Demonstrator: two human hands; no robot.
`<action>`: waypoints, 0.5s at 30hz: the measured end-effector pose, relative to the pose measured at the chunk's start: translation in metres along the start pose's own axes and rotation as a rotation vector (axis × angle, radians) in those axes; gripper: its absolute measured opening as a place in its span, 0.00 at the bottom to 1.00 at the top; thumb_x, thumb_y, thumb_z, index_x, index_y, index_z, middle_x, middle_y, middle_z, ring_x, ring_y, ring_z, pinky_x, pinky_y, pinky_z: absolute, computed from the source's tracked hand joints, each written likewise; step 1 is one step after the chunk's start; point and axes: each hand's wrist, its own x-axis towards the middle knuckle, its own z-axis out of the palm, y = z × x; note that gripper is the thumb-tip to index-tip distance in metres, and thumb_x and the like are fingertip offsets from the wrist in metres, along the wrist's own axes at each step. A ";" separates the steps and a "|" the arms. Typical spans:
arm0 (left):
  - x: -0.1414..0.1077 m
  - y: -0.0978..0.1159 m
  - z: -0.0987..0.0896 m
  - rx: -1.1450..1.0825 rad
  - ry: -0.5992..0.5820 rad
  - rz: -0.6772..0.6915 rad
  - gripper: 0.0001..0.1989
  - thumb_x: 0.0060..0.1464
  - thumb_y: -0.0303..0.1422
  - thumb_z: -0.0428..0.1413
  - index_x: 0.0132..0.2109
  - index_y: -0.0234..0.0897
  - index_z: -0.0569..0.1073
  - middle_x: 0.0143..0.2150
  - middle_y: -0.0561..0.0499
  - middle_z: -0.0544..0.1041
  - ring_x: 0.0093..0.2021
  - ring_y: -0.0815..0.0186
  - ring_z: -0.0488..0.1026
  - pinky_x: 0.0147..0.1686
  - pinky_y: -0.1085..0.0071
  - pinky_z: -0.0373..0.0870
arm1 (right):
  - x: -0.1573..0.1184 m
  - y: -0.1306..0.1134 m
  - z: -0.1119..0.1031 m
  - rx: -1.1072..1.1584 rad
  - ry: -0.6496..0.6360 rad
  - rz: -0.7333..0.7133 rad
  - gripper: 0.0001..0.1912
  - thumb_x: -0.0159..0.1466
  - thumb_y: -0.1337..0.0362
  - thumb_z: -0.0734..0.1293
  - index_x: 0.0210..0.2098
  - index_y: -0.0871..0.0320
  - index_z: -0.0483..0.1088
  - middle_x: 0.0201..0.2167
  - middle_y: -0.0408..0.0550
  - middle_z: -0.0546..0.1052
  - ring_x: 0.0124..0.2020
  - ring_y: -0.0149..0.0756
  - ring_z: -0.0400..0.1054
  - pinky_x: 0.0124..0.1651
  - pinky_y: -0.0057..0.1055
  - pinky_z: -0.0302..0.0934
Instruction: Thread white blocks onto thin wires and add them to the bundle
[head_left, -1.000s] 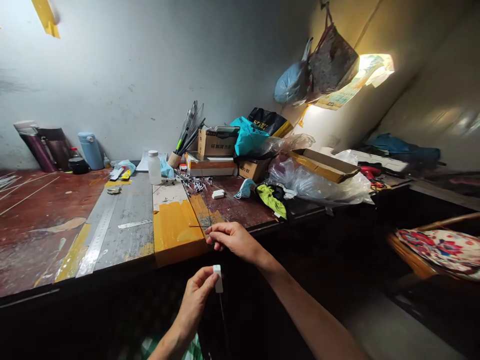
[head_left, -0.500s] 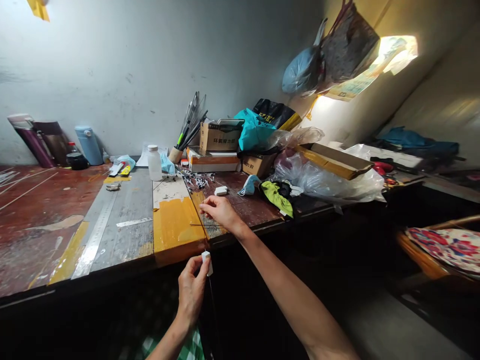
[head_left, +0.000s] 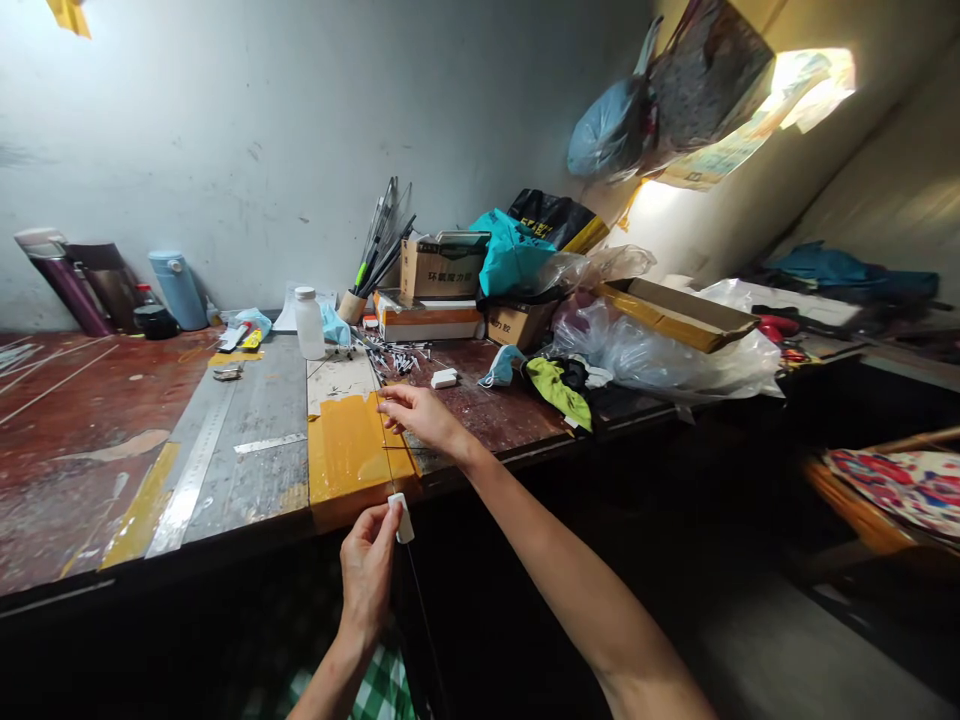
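Observation:
My left hand [head_left: 367, 565] pinches a small white block [head_left: 402, 518] in front of the bench's front edge. A thin dark rod [head_left: 388, 450] runs up from the block to my right hand [head_left: 421, 415], whose thumb and fingers are closed on it over the orange-taped pad [head_left: 349, 450]. Below the block a thin line continues downward into the dark. Another white block [head_left: 444, 378] lies on the bench behind my right hand, near a scatter of small dark and white pieces [head_left: 401, 358].
A white bottle [head_left: 308, 325], a steel ruler [head_left: 193, 465] and a short ruler [head_left: 270, 443] are at the left. Cardboard boxes [head_left: 442, 270], a blue mask [head_left: 501, 367], a green cloth [head_left: 559, 392] and plastic bags [head_left: 660, 350] lie to the right. A cushioned chair [head_left: 900, 485] stands far right.
Both hands have shifted a little to the left, with the white block and the rod. More of the block's side now shows beside my left fingers.

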 end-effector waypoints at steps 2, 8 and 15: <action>0.000 0.001 -0.001 -0.003 -0.001 0.003 0.16 0.50 0.43 0.60 0.37 0.34 0.78 0.34 0.49 0.79 0.35 0.64 0.71 0.38 0.72 0.64 | -0.015 0.005 -0.001 -0.018 0.091 -0.043 0.10 0.61 0.68 0.65 0.43 0.59 0.69 0.33 0.45 0.75 0.25 0.26 0.69 0.25 0.20 0.63; 0.002 0.001 0.010 -0.018 -0.032 0.006 0.15 0.49 0.43 0.61 0.35 0.33 0.78 0.31 0.49 0.79 0.34 0.64 0.72 0.37 0.72 0.65 | -0.106 0.040 -0.007 -0.116 0.231 -0.010 0.11 0.64 0.57 0.62 0.32 0.59 0.66 0.26 0.42 0.74 0.14 0.21 0.58 0.17 0.20 0.53; 0.002 -0.001 0.020 -0.026 -0.024 0.014 0.14 0.50 0.42 0.60 0.33 0.34 0.78 0.29 0.51 0.77 0.30 0.67 0.70 0.33 0.73 0.64 | -0.195 0.093 0.022 -0.263 0.179 0.324 0.06 0.59 0.62 0.65 0.31 0.58 0.65 0.19 0.37 0.66 0.15 0.24 0.57 0.18 0.21 0.50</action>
